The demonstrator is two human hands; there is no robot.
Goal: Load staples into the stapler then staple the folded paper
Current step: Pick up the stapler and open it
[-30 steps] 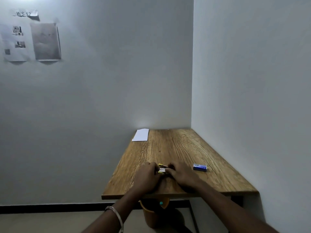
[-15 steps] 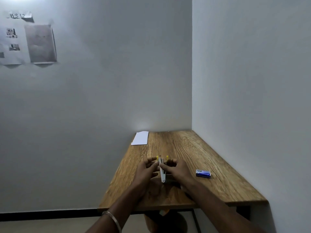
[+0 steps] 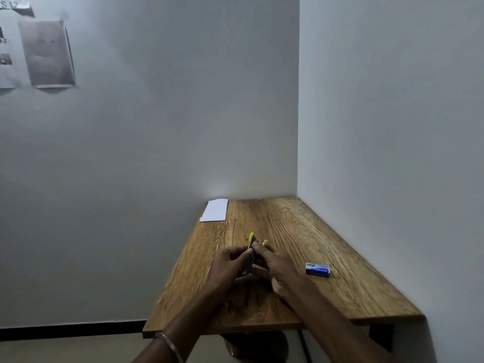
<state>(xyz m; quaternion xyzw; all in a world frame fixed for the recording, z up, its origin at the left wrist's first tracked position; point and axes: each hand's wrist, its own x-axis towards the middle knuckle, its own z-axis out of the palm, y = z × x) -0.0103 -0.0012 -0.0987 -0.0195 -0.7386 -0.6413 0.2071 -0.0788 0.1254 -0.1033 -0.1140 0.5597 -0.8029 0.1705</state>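
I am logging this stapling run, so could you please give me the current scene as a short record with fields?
stapler: yellow-tipped stapler, lifted off the table, hinged open, held between both hands
left hand: left hand grips the stapler from the left
right hand: right hand pinches the stapler from the right
staple box: blue staple box, flat on the table right of the hands, untouched
paper: white folded paper at the far left corner, not yet stapled
table: wooden table set in the wall corner
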